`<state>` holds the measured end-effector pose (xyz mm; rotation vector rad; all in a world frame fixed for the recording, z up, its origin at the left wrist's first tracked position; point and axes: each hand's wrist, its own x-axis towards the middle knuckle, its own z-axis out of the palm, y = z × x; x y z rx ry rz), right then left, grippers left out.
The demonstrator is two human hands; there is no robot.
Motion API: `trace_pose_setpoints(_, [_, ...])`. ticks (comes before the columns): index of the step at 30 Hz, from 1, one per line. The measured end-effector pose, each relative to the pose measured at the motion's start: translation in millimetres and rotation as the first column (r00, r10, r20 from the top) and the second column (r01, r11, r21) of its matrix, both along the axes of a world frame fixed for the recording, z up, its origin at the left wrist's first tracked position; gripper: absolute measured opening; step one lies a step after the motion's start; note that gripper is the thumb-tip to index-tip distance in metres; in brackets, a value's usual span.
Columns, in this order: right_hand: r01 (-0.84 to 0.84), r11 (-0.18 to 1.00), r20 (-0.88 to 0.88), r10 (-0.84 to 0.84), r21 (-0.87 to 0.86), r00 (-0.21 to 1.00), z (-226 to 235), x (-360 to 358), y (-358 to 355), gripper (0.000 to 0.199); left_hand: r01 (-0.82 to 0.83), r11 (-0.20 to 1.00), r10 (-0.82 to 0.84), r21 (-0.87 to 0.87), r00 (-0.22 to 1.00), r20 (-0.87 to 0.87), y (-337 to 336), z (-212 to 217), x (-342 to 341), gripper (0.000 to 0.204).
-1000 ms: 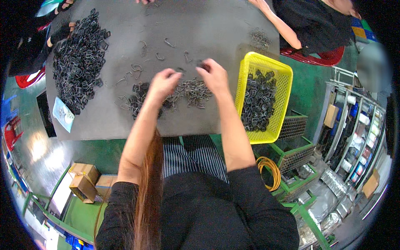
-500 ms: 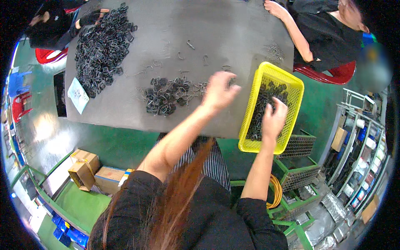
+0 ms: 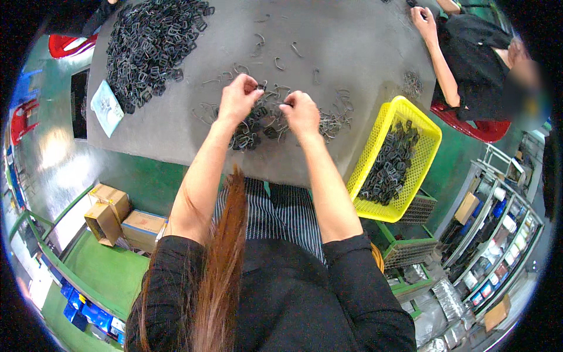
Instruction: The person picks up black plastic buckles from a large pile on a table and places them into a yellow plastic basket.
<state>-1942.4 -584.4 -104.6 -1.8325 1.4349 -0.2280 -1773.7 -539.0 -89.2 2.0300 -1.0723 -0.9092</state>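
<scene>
Over the small heap of black plastic buckles (image 3: 245,139) on the grey table (image 3: 363,35), both hands are closed in a pinch. My left hand (image 3: 237,100) holds a small dark piece, apparently a buckle, at its fingertips. To its right, my right hand (image 3: 303,117) pinches something I cannot make out, its thumb and forefinger turned toward the left hand. Thin, curved wire-like pieces (image 3: 333,122) lie beside the right hand, and more are scattered beyond the heap. The hands and wrists partly cover the heap.
A yellow basket (image 3: 433,144) with black buckles stands at the table's right edge. A large buckle pile (image 3: 146,50) and a light-blue packet (image 3: 107,110) lie at the left. Another person (image 3: 478,64) works at the far right. Cartons (image 3: 141,226) sit behind the table edge, lower left.
My right hand has left the yellow basket and moved left to the small heap. The left hand has moved left too, and both hands now pinch close together. The view has shifted slightly.
</scene>
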Motion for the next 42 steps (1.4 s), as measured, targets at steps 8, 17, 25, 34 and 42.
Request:
trace_pose_setpoints(8, [0.183, 0.819, 0.328, -0.408, 0.544, 0.852, 9.5, -47.6, -23.2, 0.013, -0.112, 0.986, 0.169, 0.127, 0.729, -0.663, 10.5, 12.6, 58.9, 0.021])
trace_pose_setpoints(17, [-0.096, 0.980, -0.068, 0.109, 0.173, 0.992, 16.4, 22.8, 18.3, 0.026, -0.286, 0.914, 0.402, 0.288, 0.734, -0.548, 38.0, -5.2, 73.7, 0.029])
trace_pose_setpoints(25, [-0.064, 0.854, 0.346, -0.139, 0.516, 0.928, 2.8, 7.9, -14.5, 0.019, -0.138, 0.952, 0.149, 0.274, 0.989, -0.018, 38.6, -3.8, 48.1, 0.027])
trace_pose_setpoints(34, [-0.146, 0.819, 0.425, -0.129, 0.555, 0.896, 11.2, 23.5, -20.3, 0.018, -0.043, 0.962, -0.067, 0.269, 0.920, 0.386, 39.3, -1.5, 21.0, 0.039])
trace_pose_setpoints(42, [-0.398, 0.917, -0.236, 0.388, 0.007, 0.891, 14.0, 71.1, 3.3, 0.038, -0.211, 0.945, 0.275, 0.251, 0.926, -0.259, 46.4, 1.4, 58.0, 0.026])
